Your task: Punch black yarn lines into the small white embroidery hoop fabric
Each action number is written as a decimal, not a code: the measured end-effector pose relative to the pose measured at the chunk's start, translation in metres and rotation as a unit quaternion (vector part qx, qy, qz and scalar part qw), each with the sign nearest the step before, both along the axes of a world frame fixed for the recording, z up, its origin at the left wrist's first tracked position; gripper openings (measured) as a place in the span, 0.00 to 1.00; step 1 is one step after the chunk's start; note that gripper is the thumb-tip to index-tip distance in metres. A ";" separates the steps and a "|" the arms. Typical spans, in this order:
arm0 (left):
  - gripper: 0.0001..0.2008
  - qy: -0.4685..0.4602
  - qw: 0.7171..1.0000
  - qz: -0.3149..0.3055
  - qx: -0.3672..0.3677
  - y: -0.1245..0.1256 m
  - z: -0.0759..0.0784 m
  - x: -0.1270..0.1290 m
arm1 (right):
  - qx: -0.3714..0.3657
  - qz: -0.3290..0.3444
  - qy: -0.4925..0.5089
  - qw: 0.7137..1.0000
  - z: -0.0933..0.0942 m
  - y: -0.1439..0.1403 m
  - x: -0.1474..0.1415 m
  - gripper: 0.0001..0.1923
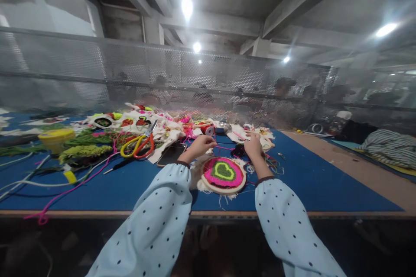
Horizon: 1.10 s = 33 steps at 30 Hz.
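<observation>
On the blue counter (325, 181), a round embroidery hoop (224, 174) is lying near the front edge, between my dotted sleeves (159, 220), showing a green heart outlined in lime on pink. Beyond it, my left grip (200, 145) is curling its fingers inward, and my right grip (254, 145) is bending beside a black bundle (238, 151); I am unable to tell whether either is clamping anything. Farther left, scissors (149, 133) are lying near a yellow tag (69, 176); I am finding any print on it too small to read.
</observation>
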<state>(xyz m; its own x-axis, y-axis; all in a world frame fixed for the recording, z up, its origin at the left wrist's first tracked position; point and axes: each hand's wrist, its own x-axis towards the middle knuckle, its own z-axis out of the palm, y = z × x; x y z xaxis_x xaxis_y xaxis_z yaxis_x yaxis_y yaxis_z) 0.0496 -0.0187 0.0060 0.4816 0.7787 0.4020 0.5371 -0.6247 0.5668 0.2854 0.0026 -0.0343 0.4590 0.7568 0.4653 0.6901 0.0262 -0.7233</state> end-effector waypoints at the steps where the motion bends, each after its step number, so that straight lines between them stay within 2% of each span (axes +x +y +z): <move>1: 0.10 -0.006 1.000 0.015 0.022 0.001 -0.001 0.001 | 0.030 0.032 -0.004 0.999 0.004 -0.001 -0.006 0.15; 3: 0.10 -0.017 0.998 0.030 0.049 0.003 -0.002 0.002 | 0.074 0.122 0.020 0.990 0.011 -0.006 -0.019 0.16; 5: 0.10 -0.027 0.996 0.041 0.073 0.003 -0.003 0.004 | 0.059 0.236 0.093 0.966 0.016 -0.012 -0.032 0.19; 8: 0.10 -0.025 0.989 0.065 0.129 -0.001 -0.005 0.007 | -0.014 0.390 0.212 0.896 0.022 -0.023 -0.048 0.23; 10: 0.10 -0.005 0.983 0.080 0.166 -0.004 -0.006 0.008 | -0.034 0.436 0.263 0.860 0.023 -0.029 -0.055 0.21; 13: 0.11 0.033 0.976 0.092 0.195 -0.009 -0.008 0.011 | -0.036 0.446 0.290 0.846 0.022 -0.031 -0.061 0.16; 21: 0.11 0.130 0.951 0.140 0.243 -0.013 -0.011 0.016 | -0.035 0.438 0.263 0.859 0.017 -0.029 -0.067 0.11; 28: 0.10 0.223 0.929 0.200 0.218 -0.011 -0.010 0.013 | -0.031 0.407 0.219 0.886 0.018 -0.031 -0.071 0.10; 30: 0.09 0.230 0.926 0.191 0.231 -0.013 -0.009 0.013 | 0.002 0.390 0.166 0.906 0.017 -0.032 -0.071 0.09; 33: 0.08 0.231 0.923 0.157 0.265 -0.014 -0.006 0.011 | 0.076 0.326 0.048 0.941 0.016 -0.033 -0.069 0.07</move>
